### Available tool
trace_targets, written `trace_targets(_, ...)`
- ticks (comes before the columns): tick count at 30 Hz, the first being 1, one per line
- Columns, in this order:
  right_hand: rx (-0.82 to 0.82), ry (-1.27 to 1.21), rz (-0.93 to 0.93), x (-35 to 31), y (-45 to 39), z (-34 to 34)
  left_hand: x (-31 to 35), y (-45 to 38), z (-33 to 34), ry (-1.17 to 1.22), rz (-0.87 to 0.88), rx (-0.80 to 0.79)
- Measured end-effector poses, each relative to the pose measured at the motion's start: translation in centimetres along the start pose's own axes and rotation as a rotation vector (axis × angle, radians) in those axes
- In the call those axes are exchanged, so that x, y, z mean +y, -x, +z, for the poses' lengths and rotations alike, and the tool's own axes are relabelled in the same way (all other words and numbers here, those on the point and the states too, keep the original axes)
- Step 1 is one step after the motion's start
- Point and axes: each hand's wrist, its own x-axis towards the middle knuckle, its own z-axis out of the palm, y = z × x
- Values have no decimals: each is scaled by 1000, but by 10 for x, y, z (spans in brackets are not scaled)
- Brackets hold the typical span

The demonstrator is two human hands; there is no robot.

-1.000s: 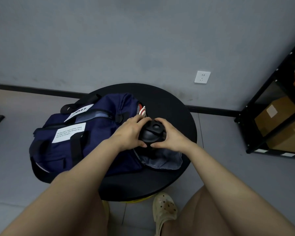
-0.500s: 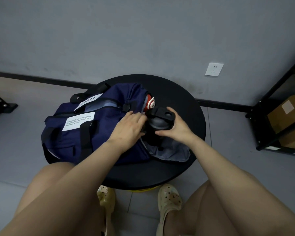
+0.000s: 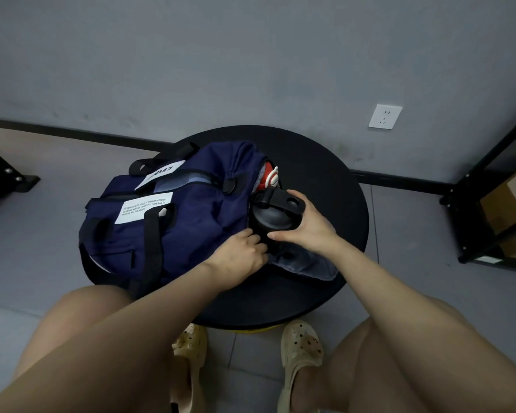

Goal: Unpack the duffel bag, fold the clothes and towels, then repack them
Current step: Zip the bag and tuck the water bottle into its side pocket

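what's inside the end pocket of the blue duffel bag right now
A black bottle, gripped by the right hand, stands in the duffel bag's open end, with a red-and-white bottle top behind it. Anything deeper is covered by fabric and the left hand.

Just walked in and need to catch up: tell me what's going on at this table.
A seated person is unpacking a navy fabric duffel bag lying on a round black table. The right hand grips a black lidded bottle at the bag's open end, while the left hand holds the bag's edge beside it. A red-and-white bottle top pokes out behind.
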Motion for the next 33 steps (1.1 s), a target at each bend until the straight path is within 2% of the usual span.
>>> trace_targets(5, -56, -24, -33, -7, -3, -4, -9, 6, -13, -21, -25, 106)
trace_targets(9, -126, 42, -24, -5, -4, -4, -16, 8, -21, -83, -49, 80)
trace_targets(14, -176, 52, -23, -2, -5, 5, -34, 15, -30, -167, -69, 136)
trace_targets(16, -244, 10, 5, 0, -8, 5, -43, 19, -32, -176, -95, 150)
trace_targets(19, -321, -203, 158, -7, -4, -2, -57, 24, -32, -194, -138, 181)
trace_targets(25, -256, -339, 195, -11, -6, -3, -56, 24, -30, -111, -52, 383)
trace_targets(29, -267, -323, 190, -13, -11, 9, -50, 19, -27, -65, 7, 465)
trace_targets(33, -222, -231, 79, -23, -12, 28, -48, 9, -28, 35, -55, 506)
